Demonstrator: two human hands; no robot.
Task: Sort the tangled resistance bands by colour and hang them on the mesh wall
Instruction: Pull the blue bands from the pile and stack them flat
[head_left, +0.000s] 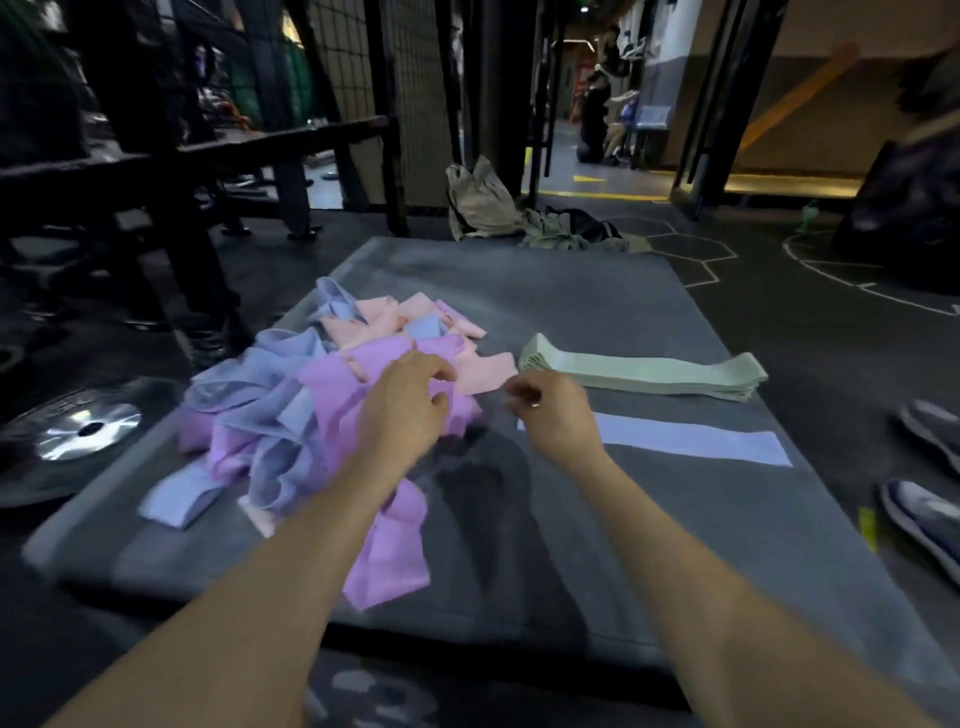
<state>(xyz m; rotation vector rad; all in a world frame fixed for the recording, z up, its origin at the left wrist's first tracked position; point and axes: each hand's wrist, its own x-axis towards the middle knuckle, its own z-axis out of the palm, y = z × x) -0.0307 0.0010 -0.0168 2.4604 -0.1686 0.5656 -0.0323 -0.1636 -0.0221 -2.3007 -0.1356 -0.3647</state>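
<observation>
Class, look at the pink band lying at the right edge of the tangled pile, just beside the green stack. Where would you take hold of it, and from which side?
Probably pinch the pink band at its free right-hand corner, coming from the right, where the right hand hovers. That end lies flat on the bare mat, clear of the purple bands, so it should slide out without dragging the pile.

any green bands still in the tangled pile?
No: the tangled pile shows only blue, purple and pink bands, while the green bands lie stacked apart on the mat.
</observation>
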